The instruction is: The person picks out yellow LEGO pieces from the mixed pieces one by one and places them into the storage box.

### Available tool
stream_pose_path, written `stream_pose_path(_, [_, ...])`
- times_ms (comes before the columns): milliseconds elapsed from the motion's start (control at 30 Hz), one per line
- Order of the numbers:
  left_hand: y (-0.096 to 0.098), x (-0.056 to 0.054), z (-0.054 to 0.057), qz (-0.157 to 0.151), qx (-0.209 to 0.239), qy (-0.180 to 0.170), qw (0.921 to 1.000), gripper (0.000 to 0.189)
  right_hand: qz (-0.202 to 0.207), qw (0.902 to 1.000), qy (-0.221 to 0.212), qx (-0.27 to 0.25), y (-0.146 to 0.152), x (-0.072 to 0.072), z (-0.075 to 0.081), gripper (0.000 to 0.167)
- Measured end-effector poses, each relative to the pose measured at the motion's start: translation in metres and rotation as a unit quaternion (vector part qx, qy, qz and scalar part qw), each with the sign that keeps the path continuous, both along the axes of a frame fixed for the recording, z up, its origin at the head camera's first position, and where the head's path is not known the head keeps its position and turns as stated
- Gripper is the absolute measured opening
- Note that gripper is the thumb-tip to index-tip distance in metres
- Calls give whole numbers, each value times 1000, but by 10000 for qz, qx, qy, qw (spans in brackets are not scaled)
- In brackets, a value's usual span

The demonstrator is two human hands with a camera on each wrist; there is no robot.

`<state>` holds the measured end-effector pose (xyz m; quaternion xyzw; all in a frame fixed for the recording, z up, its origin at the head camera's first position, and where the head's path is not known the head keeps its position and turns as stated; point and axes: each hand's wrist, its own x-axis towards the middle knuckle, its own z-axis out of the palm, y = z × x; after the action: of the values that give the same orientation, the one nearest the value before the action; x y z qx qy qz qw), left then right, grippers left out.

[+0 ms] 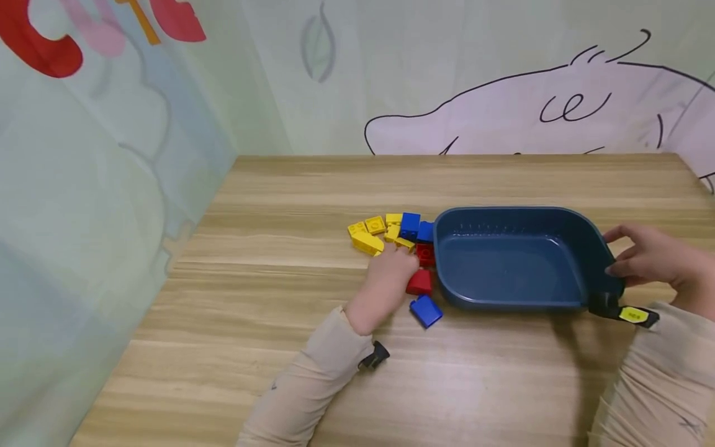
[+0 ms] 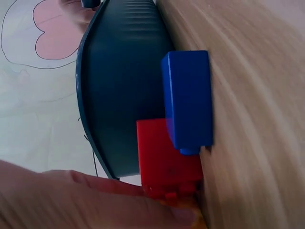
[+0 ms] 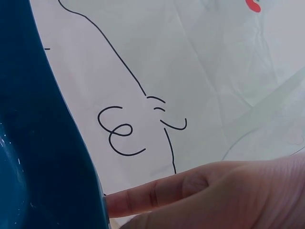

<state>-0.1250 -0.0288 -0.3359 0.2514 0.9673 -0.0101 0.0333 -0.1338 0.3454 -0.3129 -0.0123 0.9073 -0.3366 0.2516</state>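
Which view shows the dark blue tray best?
The head view: it shows the dark blue tray, inside and nearly all its rim. The left wrist view shows mainly its outer side, partly behind a red block and a blue block; the right wrist view, only a section.

L grip [image 2: 90, 202] part cropped, wrist cam

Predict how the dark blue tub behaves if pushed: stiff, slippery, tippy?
Probably stiff: the dark blue tub keeps a smooth, even rim beside the right hand. Perhaps slippery, as its inner surface shows glossy highlights. Unlikely to tip, given the broad floor and low walls for its length.
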Motion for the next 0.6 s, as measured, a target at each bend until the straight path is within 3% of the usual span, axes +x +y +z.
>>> stream_pose_path(300, [-2,-9,-4,53,304,-52,9995,15,-7,10000,-28,87,1,1,0,53])
stream_pose_path(600, [-4,-10,3,327,623,-150,9974,22,-35,10000,-27,87,0,-1,1,53])
